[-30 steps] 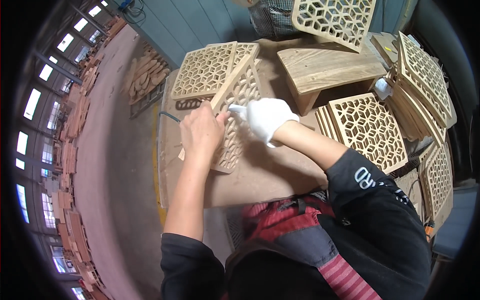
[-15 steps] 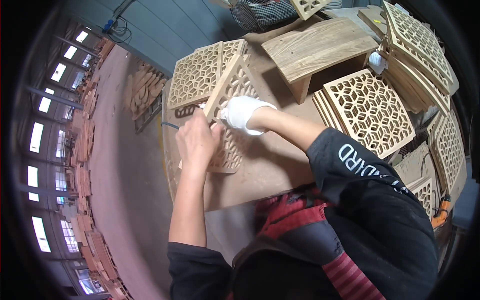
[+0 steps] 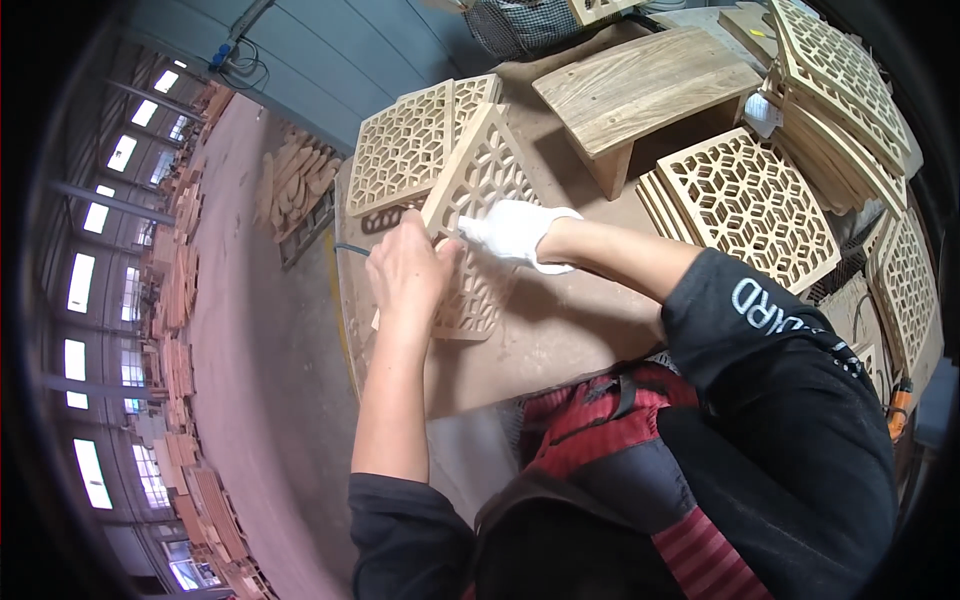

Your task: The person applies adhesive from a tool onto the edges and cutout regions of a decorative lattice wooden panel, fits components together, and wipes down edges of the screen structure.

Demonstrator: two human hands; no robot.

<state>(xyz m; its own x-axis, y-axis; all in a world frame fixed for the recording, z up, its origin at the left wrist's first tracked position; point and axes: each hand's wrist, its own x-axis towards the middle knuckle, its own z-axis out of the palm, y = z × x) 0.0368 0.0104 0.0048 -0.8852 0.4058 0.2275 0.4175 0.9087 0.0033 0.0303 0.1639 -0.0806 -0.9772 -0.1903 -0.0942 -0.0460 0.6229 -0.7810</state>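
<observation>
Lettering: your right sleeve [image 3: 750,310] carries large white capitals, partly lost in the folds, with smaller white marks further along that are too small to read. A yellow patch [image 3: 757,32] sits on a board at the upper right; any writing on it is beyond reading. A white bundle [image 3: 763,115] beside the tall stack bears faint marks, illegible.

Surroundings: a low wooden stool [image 3: 645,82] stands on the table [image 3: 565,345], beyond your right hand. Right of it lies a short stack of lattice panels [image 3: 752,200]; further right rises a tall stack [image 3: 845,80]. Other lattice pieces [image 3: 405,145] lie at the far left of the table, partly covered by the panel in your hands. A cable [image 3: 352,249] comes in near your left wrist. An orange tool [image 3: 899,410] is at the far right, and shaped wood pieces [image 3: 297,185] are piled left of the table.

Work: the lattice panel [image 3: 464,165] slants over the table in front of you. Your left hand [image 3: 408,268] has its fingers closed on the near-left edge, hiding part of it. Your gloved right hand [image 3: 515,232] is at the lattice, fingers curled; cannot tell whether they grip anything.
</observation>
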